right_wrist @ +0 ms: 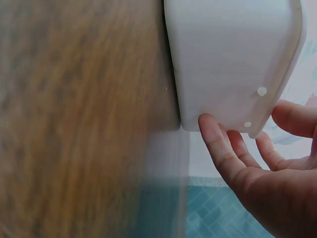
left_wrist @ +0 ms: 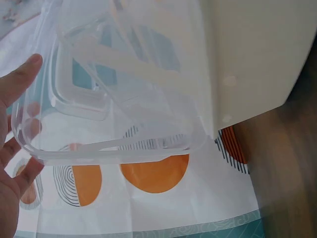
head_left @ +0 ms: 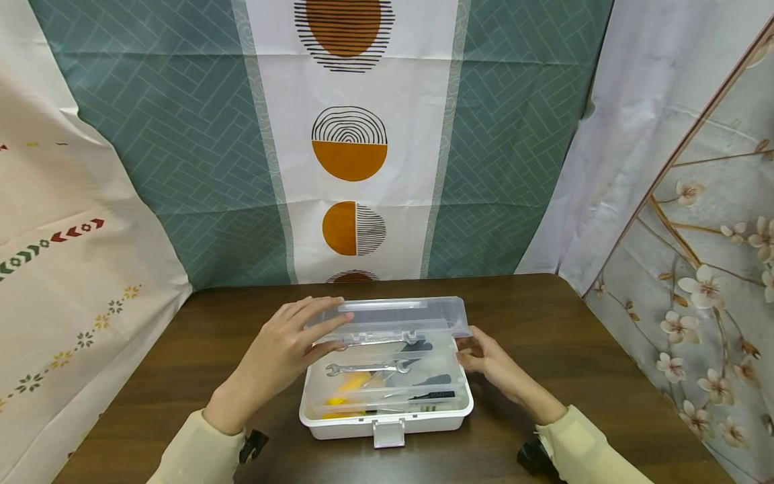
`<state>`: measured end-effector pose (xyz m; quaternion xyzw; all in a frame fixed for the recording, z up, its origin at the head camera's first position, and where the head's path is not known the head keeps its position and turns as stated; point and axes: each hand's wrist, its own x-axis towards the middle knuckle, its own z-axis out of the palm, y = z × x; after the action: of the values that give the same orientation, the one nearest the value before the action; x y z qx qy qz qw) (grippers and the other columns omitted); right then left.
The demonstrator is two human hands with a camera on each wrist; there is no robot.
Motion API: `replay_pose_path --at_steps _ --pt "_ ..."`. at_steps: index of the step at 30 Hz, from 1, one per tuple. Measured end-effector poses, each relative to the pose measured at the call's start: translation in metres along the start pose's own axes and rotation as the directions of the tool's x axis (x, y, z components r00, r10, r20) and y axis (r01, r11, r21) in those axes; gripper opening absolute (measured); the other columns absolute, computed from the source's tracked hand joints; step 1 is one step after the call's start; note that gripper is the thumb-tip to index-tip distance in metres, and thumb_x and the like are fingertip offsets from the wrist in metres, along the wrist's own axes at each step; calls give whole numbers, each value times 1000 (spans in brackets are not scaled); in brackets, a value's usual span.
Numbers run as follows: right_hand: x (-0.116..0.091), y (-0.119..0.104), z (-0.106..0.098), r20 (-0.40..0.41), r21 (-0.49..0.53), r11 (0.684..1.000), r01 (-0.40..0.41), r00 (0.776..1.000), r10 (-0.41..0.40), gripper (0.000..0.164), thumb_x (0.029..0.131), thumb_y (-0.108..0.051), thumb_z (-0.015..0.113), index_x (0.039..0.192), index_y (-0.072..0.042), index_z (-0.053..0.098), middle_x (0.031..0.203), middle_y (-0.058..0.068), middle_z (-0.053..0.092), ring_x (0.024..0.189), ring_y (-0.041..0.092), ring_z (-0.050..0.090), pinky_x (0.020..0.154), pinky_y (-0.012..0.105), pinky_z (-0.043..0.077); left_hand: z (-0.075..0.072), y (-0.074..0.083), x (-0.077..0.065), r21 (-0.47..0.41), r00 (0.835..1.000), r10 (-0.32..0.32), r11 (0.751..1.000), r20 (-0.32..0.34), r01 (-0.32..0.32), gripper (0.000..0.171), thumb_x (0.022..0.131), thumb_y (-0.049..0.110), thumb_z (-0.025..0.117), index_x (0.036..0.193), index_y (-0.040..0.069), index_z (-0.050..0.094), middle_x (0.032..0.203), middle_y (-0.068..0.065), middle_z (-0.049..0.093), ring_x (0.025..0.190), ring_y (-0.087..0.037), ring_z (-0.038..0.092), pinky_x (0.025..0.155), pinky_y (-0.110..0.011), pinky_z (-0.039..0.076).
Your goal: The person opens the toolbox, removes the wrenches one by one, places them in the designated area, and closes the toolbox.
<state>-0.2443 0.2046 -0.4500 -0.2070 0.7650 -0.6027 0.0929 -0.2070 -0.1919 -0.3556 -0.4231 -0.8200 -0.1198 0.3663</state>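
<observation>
A white plastic toolbox (head_left: 417,423) stands on the table, its clear lid (head_left: 417,310) raised at the back. At the lid's left end, my left hand (head_left: 290,343) holds its edge between thumb and fingers; the left wrist view shows the fingertips around the clear lid (left_wrist: 104,157). My right hand (head_left: 496,363) grips the box's back right corner, with fingers against the white side wall (right_wrist: 228,64) and the thumb by the rim. A metal wrench (head_left: 369,368) lies on the clear inner tray (head_left: 387,386). Beneath it show yellow-handled and black-handled tools, blurred through the plastic.
The brown wooden table (head_left: 242,323) extends around the box. A white latch (head_left: 389,433) hangs down at the box's front. Behind the table is a patterned cloth (head_left: 508,168), with other printed cloths at both sides.
</observation>
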Motion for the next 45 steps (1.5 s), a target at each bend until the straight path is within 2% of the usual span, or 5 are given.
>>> replay_pose_path --at_steps 12,21,36,41,45 --pt "0 3 0 35 7 1000 4 999 -4 51 100 -6 60 144 6 38 129 26 47 110 27 55 90 38 54 -3 -11 13 -68 997 -63 996 36 65 68 75 20 91 139 17 68 144 -9 61 126 -32 60 105 -52 51" --pt "0 4 2 42 17 1000 14 999 -14 51 97 1 57 143 6 35 128 24 47 109 26 54 91 40 51 2 -25 23 -118 993 -104 987 52 109 64 79 16 89 139 16 69 143 -11 61 127 -33 60 101 -52 53" --pt "0 2 3 49 -20 1000 17 999 -16 47 99 0 54 142 6 35 131 28 46 111 28 55 92 41 51 6 -34 31 -189 948 -260 937 184 294 47 101 16 67 148 14 60 158 -9 50 147 -33 42 119 -59 32" --pt "0 2 3 55 -24 999 30 998 -28 46 101 -2 54 143 6 35 131 29 46 109 28 56 93 43 51 8 -36 33 -217 925 -335 904 178 369 38 102 23 67 138 12 63 157 -5 51 149 -31 38 117 -61 28" --pt "0 3 2 53 -33 999 34 998 -32 47 100 0 54 143 5 36 130 28 47 107 28 56 92 41 51 12 -39 33 -209 931 -347 908 114 364 30 100 23 70 127 11 68 149 -8 57 142 -33 44 111 -60 32"
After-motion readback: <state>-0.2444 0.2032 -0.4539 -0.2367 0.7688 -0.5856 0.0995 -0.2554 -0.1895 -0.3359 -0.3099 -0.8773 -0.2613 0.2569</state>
